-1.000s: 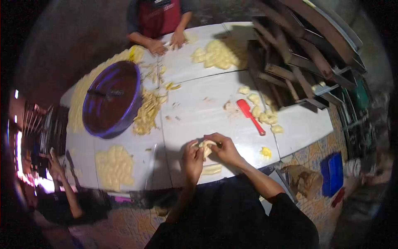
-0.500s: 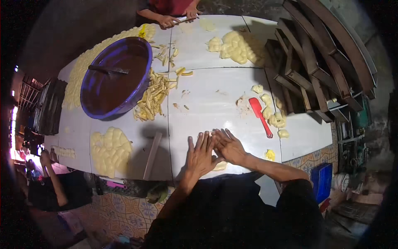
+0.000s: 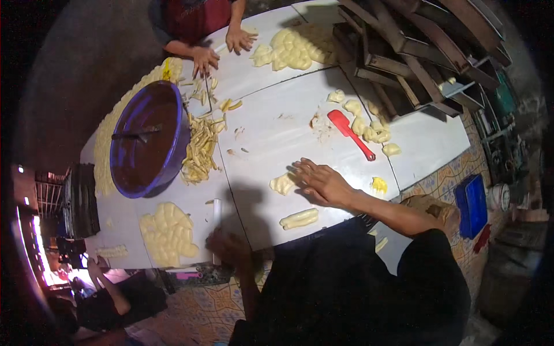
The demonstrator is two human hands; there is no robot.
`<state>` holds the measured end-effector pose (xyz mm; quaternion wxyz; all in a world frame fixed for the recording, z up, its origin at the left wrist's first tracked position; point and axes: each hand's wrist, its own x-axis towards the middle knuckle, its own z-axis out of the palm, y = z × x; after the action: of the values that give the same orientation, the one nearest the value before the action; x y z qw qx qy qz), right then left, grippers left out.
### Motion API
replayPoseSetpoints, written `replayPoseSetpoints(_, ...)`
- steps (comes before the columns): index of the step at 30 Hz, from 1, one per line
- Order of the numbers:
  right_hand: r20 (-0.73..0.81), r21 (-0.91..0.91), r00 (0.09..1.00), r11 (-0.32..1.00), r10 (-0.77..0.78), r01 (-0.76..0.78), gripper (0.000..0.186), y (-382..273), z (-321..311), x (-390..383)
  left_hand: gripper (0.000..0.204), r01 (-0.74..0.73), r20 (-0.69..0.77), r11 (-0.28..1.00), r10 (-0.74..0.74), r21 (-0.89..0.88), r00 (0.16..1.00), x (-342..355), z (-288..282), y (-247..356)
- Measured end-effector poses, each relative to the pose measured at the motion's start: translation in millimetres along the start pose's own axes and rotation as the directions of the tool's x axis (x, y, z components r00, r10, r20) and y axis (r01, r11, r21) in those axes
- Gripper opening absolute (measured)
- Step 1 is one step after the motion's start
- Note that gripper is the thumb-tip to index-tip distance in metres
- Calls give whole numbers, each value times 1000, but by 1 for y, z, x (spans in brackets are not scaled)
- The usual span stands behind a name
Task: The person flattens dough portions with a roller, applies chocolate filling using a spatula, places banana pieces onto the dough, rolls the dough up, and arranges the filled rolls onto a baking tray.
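Note:
My right hand [image 3: 323, 183] lies palm down with its fingers spread, the fingertips at the edge of a small flattened piece of pale dough [image 3: 281, 183]. My left hand [image 3: 231, 247] is smeared by motion at the table's front edge, beside a long whitish bar [image 3: 217, 222]. Its fingers cannot be made out. Closer to me than my right hand lies a dough roll [image 3: 299, 219] with a lengthwise groove. A red spatula [image 3: 351, 135] rests beyond my right hand, beside several dough lumps [image 3: 376, 132]. A yellow, greasy-looking dab [image 3: 379, 184] sits right of that hand.
On the left stands a purple basin [image 3: 183, 147] of brown mixture with a dark tool in it. Yellowish strips [image 3: 201, 147] and dough pieces [image 3: 168, 233] lie near it. Wooden frames [image 3: 404, 52] are stacked at the far right. Another person's hands [image 3: 239, 39] rest on the far side.
My left hand has left my right hand and moved left to the whitish bar. The flattened dough and roll now show. The other person's hands have let go of a tool. The view has turned.

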<state>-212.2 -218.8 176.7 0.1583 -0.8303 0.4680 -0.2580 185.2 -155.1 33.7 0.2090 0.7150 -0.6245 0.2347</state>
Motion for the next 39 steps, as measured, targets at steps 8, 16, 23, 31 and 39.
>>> replayPoseSetpoints(8,-108,159,993,985,-56,73,52,-15,-5,1,46,-180,170,983,170,47,971,-26,14,-59)
replayPoseSetpoints(16,-121,-9,993,1000,-16,15,35,26,3,10,42,-269,92,638,473,-721,876,109,-69,185)
replayPoseSetpoints(23,-25,-17,1000,1000,-2,1,38,42,28,-46,43,-240,437,801,519,-548,735,74,-86,175)
replayPoseSetpoints(31,-146,-231,979,958,139,-170,34,50,38,21,57,-363,309,877,456,-314,835,119,-26,201)
replayPoseSetpoints(39,-221,-266,927,896,304,-357,28,71,18,103,71,-105,264,980,147,-168,953,227,65,210)
